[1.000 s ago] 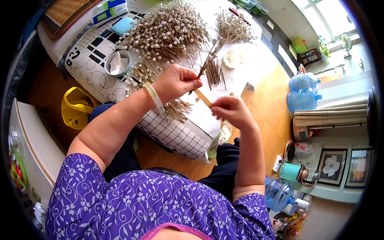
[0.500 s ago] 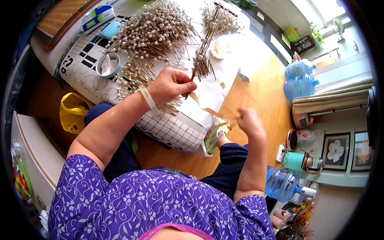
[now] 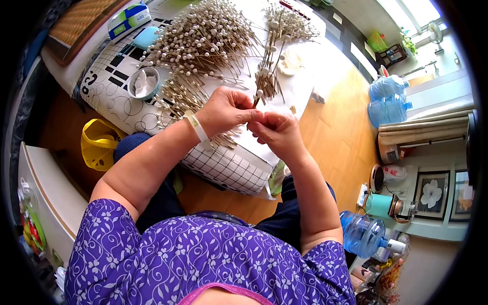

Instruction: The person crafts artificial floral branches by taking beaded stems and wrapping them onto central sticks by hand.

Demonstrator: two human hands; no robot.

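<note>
The left hand [image 3: 229, 109] pinches one thin brown stem [image 3: 258, 96] near its lower end, thumb and forefinger pressed together on it, the other fingers curled under. The stem's long axis runs away from the body, up over the counter [image 3: 315, 61] and leaning slightly right, its upper part overlapping the things behind it. The right hand [image 3: 279, 133] sits just beside this lower end, its thumb and bent fingers drawn in close and its tips meeting the left thumb; whether they grip anything I cannot tell, because the fingers cover the spot. Both hands are near the stem's base, the left being the one on it. By count: two hands, one held stem, one band [image 3: 198, 127] on the left wrist, and on the counter three heaps of white-budded stems, namely a large heap [image 3: 211, 38], a smaller far heap [image 3: 300, 25] and a near heap [image 3: 185, 94] partly behind the left wrist, their single stems too many to number. There are also one pile of short sticks [image 3: 276, 87], one bowl [image 3: 134, 87], one pale round object [image 3: 291, 62] and one packet [image 3: 129, 20].
</note>
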